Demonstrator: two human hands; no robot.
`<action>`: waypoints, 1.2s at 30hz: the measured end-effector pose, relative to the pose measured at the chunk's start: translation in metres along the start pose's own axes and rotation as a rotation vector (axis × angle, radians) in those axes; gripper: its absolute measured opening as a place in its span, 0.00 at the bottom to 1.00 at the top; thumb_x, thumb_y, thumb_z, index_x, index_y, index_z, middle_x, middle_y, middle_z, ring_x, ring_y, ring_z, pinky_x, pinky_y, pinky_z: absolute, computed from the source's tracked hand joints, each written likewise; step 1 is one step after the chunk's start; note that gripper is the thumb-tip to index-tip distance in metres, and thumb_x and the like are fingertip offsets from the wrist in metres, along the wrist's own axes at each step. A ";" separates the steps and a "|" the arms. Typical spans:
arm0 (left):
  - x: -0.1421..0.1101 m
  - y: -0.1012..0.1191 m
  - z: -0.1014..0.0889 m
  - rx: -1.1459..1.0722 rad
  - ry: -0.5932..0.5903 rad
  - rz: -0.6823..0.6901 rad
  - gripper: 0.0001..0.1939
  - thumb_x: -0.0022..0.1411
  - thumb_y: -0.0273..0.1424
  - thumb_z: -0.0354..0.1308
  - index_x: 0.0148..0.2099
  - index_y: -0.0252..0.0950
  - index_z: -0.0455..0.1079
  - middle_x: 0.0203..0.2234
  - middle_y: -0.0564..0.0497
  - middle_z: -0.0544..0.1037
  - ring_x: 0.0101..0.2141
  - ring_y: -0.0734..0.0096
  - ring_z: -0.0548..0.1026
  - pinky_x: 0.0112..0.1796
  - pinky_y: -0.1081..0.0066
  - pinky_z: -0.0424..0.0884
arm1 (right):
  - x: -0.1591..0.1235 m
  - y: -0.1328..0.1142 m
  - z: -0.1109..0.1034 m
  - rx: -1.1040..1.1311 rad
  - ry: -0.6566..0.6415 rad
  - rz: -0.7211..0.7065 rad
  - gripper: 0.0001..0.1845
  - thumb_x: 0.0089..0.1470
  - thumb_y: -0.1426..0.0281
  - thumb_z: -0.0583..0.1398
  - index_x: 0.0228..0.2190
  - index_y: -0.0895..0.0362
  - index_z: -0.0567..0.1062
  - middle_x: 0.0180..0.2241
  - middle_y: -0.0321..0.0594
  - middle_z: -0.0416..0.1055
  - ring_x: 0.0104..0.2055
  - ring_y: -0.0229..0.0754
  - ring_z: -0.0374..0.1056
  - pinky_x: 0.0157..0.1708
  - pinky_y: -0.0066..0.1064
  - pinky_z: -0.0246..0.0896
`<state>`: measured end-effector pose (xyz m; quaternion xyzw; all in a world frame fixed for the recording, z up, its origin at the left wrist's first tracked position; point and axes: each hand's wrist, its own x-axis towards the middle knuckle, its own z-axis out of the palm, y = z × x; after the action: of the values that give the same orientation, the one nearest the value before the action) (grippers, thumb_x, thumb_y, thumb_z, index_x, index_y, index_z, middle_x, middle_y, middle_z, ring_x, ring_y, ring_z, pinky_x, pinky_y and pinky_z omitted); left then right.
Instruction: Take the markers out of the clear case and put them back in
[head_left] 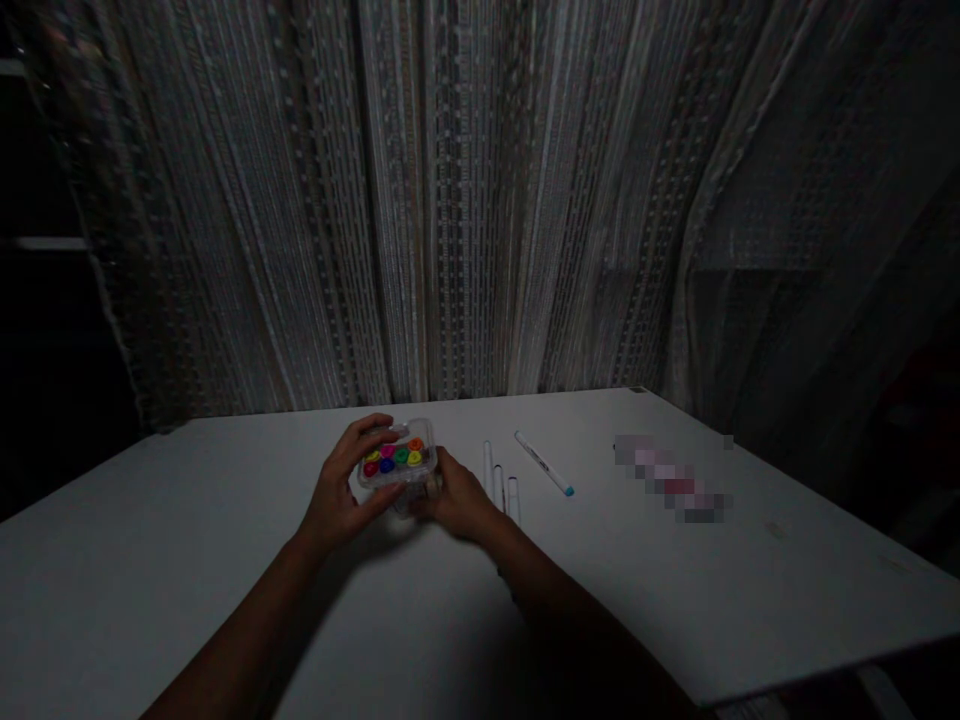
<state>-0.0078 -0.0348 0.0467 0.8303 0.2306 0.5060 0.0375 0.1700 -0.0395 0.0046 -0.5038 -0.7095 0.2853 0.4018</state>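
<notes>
A small clear plastic box stands on the white table with several marker pens upright in it, their coloured caps showing red, blue, green, yellow, pink and orange. My left hand wraps round the box's left side, thumb on top. My right hand grips its lower right side. Just right of my right hand lie three white markers side by side. Farther right a single white marker with a light blue cap lies at a slant.
A blurred-out patch lies on the table to the right. A pale patterned curtain hangs right behind the table's far edge. The room is dim, and the table's right edge runs diagonally toward me.
</notes>
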 end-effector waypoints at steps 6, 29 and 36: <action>0.004 0.008 0.001 0.153 -0.010 0.077 0.23 0.53 0.35 0.59 0.52 0.40 0.63 0.52 0.43 0.63 0.52 0.58 0.63 0.50 0.58 0.63 | -0.003 -0.005 -0.002 -0.107 0.027 -0.003 0.36 0.35 0.68 0.68 0.47 0.52 0.62 0.44 0.41 0.67 0.44 0.45 0.65 0.38 0.32 0.57; 0.003 0.009 0.003 0.124 0.049 0.027 0.21 0.52 0.37 0.59 0.49 0.38 0.66 0.48 0.42 0.67 0.48 0.59 0.67 0.47 0.61 0.66 | -0.006 -0.008 -0.005 -0.258 0.042 -0.062 0.30 0.37 0.66 0.68 0.42 0.53 0.61 0.40 0.39 0.65 0.41 0.45 0.64 0.36 0.32 0.57; 0.004 0.010 0.008 0.092 0.056 -0.042 0.19 0.52 0.38 0.59 0.46 0.37 0.66 0.48 0.42 0.67 0.48 0.60 0.68 0.44 0.65 0.69 | -0.004 0.000 -0.007 -0.223 0.048 -0.083 0.30 0.37 0.66 0.68 0.41 0.53 0.61 0.39 0.37 0.65 0.40 0.43 0.63 0.36 0.31 0.57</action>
<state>0.0041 -0.0409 0.0492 0.8115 0.2721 0.5171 0.0034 0.1768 -0.0435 0.0065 -0.5224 -0.7470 0.1756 0.3717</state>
